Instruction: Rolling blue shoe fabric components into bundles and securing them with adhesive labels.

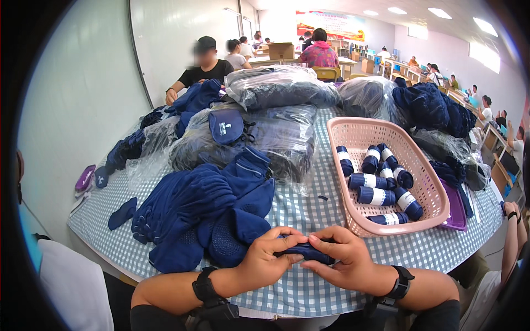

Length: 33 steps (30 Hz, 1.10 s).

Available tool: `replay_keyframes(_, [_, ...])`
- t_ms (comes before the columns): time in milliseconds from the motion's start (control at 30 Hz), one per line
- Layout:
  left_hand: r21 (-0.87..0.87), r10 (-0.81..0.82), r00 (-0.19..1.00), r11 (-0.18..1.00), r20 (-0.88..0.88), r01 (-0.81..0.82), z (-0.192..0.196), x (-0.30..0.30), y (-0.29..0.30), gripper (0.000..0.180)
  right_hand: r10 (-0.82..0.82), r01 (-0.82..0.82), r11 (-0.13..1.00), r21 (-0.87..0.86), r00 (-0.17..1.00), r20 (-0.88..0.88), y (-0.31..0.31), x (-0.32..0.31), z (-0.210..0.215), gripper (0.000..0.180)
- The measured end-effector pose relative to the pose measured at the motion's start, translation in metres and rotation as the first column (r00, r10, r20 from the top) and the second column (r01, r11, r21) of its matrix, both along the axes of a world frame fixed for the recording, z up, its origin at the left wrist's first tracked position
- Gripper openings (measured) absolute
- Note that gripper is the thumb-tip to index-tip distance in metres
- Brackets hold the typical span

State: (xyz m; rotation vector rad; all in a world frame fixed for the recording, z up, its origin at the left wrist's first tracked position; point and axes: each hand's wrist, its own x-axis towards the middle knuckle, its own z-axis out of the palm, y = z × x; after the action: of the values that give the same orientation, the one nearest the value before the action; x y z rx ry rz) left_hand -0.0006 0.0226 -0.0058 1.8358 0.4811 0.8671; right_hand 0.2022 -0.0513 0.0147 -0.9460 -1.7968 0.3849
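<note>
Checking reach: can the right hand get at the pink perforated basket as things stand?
Likely yes: the pink basket lies just beyond the right hand, nothing visible between, though that hand and the left hand hold a navy fabric roll.

The left forearm (171, 289) and right forearm (428, 289) angled inward toward each other; the left hand (266, 256) and right hand (352, 258) were close together, fingers (286, 231) and thumbs (321, 269) bent in a pinch.

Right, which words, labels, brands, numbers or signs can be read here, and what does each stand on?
Navy rounded piece: small white print, too blurred to read.
White bands on the navy rolls: any print too small to read.
Wall banner: lettering too small.
No text reads clearly.
</note>
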Motion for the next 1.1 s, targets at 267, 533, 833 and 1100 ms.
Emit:
replay_keyframes(267, [0.335,-0.013,0.997,0.942,-0.079,0.039,0.010,-0.003,0.006,0.044,0.023,-0.046,0.990,-0.137,0.986,-0.163,0.000,0.000,-0.017,0.032])
replay_keyframes(533, [0.415,0.015,1.000,0.910,-0.027,-0.002,0.016,-0.006,0.008,0.069,0.024,-0.150,0.948,-0.282,0.913,-0.406,0.001,0.004,-0.019,0.025])
replay_keyframes(833, [0.474,0.064,0.998,0.879,-0.028,-0.043,0.017,-0.009,0.012,0.074,0.010,-0.181,0.927,-0.329,0.888,-0.459,0.000,0.004,-0.015,0.024])
replay_keyframes(1100, [0.562,-0.018,0.995,0.824,-0.099,0.070,0.023,-0.006,0.014,0.056,0.026,-0.172,0.944,-0.283,0.891,-0.453,0.005,0.005,-0.026,0.023])
